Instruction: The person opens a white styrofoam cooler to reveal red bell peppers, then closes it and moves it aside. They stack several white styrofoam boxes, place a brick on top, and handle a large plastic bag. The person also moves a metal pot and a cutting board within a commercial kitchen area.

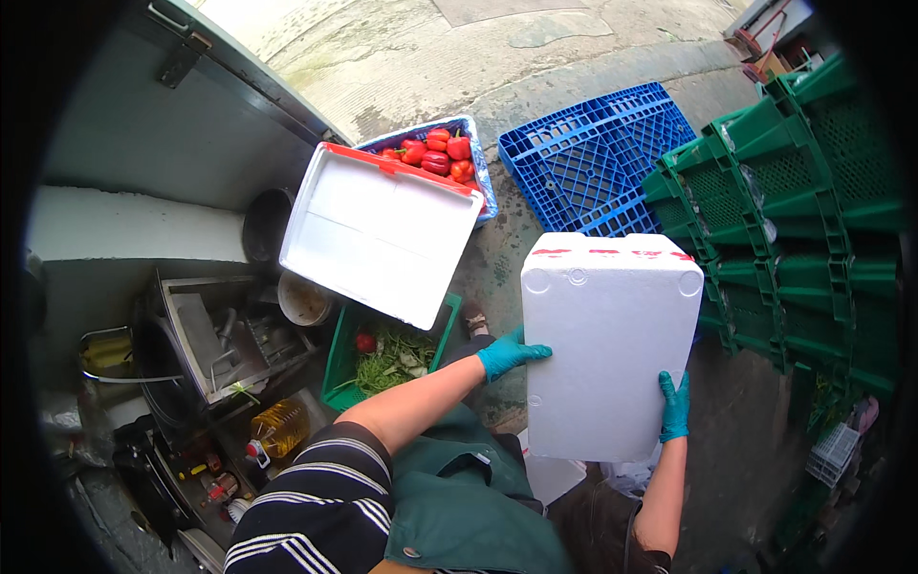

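Note:
A white foam box [612,354] is held up in front of me, with red tape strips along its far edge. My left hand [512,355], in a teal glove, grips its left side with the thumb on the upper face. On the near right side, my right hand [674,406], gloved the same, clasps the edge. Fingers beneath the box are hidden. Ahead to the left, a white foam lid [382,234] with red tape on its edge lies partly over a blue-lined crate [486,182] of red bell peppers [436,161].
A blue plastic pallet [598,158] lies beyond the box. Green crates [784,210] are stacked at right. At left are a green crate [446,330] with leafy greens [394,359], a white bucket [306,298], a metal sink [215,335] and an oil jug [280,428].

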A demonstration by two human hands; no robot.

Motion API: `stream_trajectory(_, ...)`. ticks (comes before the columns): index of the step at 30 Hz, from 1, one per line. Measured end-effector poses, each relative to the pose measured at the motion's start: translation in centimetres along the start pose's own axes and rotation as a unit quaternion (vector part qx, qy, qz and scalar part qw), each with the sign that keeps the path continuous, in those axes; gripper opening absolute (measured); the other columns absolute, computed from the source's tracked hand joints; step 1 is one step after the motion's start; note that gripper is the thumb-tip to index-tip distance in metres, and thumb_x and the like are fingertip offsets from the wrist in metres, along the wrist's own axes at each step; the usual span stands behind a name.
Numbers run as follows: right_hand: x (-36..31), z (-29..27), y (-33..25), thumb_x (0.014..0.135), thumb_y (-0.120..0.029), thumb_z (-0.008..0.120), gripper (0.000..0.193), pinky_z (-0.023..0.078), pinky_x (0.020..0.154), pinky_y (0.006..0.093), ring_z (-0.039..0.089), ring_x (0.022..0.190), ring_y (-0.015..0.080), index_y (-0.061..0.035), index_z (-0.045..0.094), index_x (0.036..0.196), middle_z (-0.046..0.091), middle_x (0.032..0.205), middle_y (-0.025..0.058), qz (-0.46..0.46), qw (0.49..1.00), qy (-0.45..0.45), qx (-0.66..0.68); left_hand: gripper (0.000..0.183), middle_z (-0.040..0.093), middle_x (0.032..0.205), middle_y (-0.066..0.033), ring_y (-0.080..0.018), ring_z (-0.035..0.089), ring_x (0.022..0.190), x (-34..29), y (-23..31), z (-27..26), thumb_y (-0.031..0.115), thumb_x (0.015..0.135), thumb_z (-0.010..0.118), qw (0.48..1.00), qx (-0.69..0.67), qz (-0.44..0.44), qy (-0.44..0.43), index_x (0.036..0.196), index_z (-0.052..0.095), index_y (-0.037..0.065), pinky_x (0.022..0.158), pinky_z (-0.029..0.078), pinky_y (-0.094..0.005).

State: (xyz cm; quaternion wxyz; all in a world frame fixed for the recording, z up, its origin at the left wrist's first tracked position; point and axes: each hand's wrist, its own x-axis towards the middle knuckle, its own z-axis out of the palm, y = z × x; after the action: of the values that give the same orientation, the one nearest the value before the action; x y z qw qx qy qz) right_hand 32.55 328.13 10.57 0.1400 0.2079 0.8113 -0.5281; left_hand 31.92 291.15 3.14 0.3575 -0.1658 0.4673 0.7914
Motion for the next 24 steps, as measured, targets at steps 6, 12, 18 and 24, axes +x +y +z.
stream_trajectory(6,21.2,11.3,-15.6,0.082,-0.028,0.075,0.059,0.048,0.089,0.0337,0.058,0.102,0.0204,-0.0041,0.051,0.130,0.060,0.118,0.0095,-0.052,0.984,-0.159,-0.059,0.078,0.057,0.127,-0.0152,-0.0230,0.058,0.112,6.7,13.0,-10.8,0.038,0.081,0.076,0.975,-0.153,0.077,0.139,0.139,0.040,0.000,0.098,0.046,-0.0368)
stream_trajectory(12,37.0,21.4,-26.7,0.082,-0.023,0.075,0.050,0.051,0.084,0.0331,0.061,0.095,0.0195,-0.0037,0.057,0.124,0.064,0.112,0.0084,0.017,0.959,-0.276,-0.057,0.068,0.061,0.118,-0.0075,-0.0196,0.059,0.103,12.4,21.8,-19.5,0.050,0.086,0.066,0.919,-0.255,0.187,0.237,0.134,0.049,0.006,0.091,0.048,-0.0317)
stream_trajectory(18,52.4,34.7,-30.1,0.085,-0.034,0.071,0.064,0.049,0.091,0.0380,0.059,0.103,0.0223,-0.0054,0.046,0.136,0.060,0.121,0.0090,0.073,0.907,-0.405,-0.086,0.063,0.063,0.116,-0.0072,-0.0227,0.058,0.110,19.6,22.2,-29.4,0.053,0.086,0.065,0.881,-0.251,0.108,0.387,0.132,0.053,0.011,0.092,0.046,-0.0360)
stream_trajectory(24,59.4,44.1,-25.9,0.084,-0.039,0.071,0.068,0.040,0.100,0.0390,0.052,0.115,0.0245,-0.0071,0.045,0.138,0.056,0.128,0.0089,0.081,0.892,-0.390,-0.213,0.085,0.053,0.131,-0.0183,-0.0349,0.053,0.118,24.1,17.8,-35.6,0.045,0.074,0.076,0.684,-0.040,-0.128,0.717,0.140,0.039,0.007,0.098,0.045,-0.0429)
